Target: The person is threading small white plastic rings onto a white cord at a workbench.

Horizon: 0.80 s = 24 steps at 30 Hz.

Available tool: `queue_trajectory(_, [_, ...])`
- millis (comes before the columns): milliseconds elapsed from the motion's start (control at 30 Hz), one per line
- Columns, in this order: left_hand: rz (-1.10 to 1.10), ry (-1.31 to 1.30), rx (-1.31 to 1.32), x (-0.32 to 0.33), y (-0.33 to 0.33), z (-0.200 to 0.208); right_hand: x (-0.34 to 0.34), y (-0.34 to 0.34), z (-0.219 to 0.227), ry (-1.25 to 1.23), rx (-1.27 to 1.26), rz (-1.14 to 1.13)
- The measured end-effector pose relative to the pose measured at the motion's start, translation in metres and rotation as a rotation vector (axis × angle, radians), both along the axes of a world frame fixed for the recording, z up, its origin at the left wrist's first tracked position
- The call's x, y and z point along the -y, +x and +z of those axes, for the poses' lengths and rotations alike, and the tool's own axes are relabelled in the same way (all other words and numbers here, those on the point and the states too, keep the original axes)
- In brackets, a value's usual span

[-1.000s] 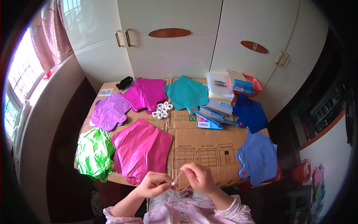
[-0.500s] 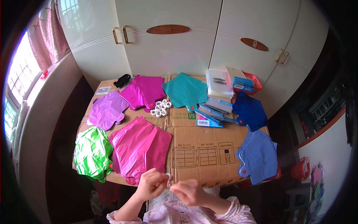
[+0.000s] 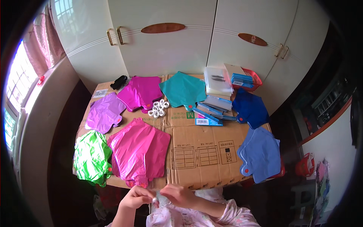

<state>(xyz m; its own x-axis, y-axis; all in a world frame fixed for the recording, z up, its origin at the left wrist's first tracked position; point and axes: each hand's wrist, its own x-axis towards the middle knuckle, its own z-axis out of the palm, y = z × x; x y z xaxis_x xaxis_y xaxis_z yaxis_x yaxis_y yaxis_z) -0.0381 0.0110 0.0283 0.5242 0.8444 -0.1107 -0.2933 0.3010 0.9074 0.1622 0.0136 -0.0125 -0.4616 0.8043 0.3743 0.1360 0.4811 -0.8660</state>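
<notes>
At the near edge of the cardboard-covered table, my left hand (image 3: pixel 138 197) pinches a small white roll (image 3: pixel 154 199) between thumb and fingers. Close to its right, my right hand (image 3: pixel 178 195) is closed, its fingers curled toward the left hand; whatever it grips is hidden or too small to make out. Just beyond my left hand lies a pile of flat pink foil star balloons (image 3: pixel 140 151), their tabs near my fingers. Several white ring-shaped rolls (image 3: pixel 156 110) sit grouped in the middle of the table.
Other flat balloon piles ring the table: green (image 3: pixel 92 155), lilac (image 3: pixel 106 111), magenta (image 3: pixel 140 92), teal (image 3: pixel 184 90), dark blue (image 3: pixel 250 108) and light blue (image 3: pixel 261 155). Blue packets (image 3: pixel 211 113), clear plastic bags (image 3: pixel 217 84) and a red basket (image 3: pixel 257 78) stand at the back right. White cabinets (image 3: pixel 166 53) rise behind.
Both hands have moved down and left toward my lap, with the white roll now at my left fingertips. The whole view has shifted slightly.
</notes>
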Motion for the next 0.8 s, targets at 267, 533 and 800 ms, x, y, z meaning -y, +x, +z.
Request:
queue_trajectory(267, [-0.065, 0.516, -0.689, 0.009, -0.021, 0.004, 0.008, -0.009, -0.005, -0.029, 0.048, 0.058])
queue_trajectory(533, [-0.128, 0.495, -0.868, 0.019, -0.018, 0.000, 0.022, -0.024, -0.027, -0.061, 0.018, 0.135])
queue_trajectory(800, [0.057, 0.665, -1.035, 0.026, -0.017, -0.004, 0.031, -0.033, -0.057, -0.071, -0.031, 0.218])
